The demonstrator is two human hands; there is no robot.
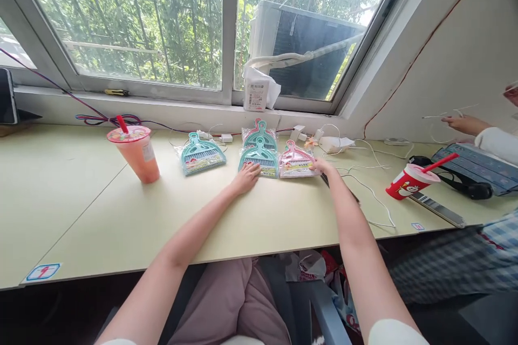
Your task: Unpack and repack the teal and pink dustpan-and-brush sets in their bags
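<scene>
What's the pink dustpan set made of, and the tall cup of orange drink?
Pink, handled dustpan-and-brush set: probably smooth moulded plastic, judging by its even colour and rounded edges. Tall, tapered cup of orange drink: likely glossy clear plastic, because its contents show through the side.

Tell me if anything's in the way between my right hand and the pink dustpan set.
Nothing visible: your right hand is at the right edge of the pink dustpan set. The front teal set, under your left hand, lies on its other side.

The dustpan sets [202,157] are teal and pink.
</scene>
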